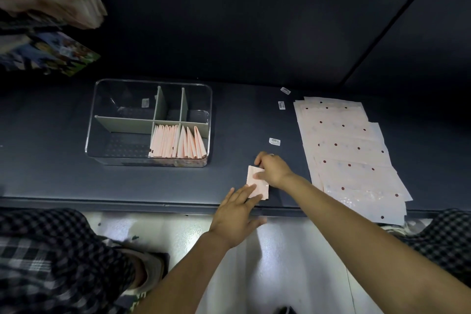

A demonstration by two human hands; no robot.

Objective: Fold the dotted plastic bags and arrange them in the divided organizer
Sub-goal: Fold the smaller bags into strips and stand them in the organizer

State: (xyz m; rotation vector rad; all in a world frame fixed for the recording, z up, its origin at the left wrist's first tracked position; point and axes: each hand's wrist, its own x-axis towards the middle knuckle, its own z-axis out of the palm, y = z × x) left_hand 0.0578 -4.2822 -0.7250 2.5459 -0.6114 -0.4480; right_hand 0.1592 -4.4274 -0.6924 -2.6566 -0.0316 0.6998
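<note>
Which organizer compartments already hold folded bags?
The two front right ones of the organizer: folded bags stand upright there. The others look empty.

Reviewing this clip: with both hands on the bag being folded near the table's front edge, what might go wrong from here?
1. The folded bag lies close to the table edge; it may slide off as the left hand and right hand press it.
2. The flat bag stack overhangs that edge and could slip.
3. The organizer compartment holding folded bags looks full; forcing another in may unfold some.

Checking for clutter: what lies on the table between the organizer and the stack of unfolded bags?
In the head view: one small white sticker, plus both hands on a folded bag; otherwise bare.
</note>
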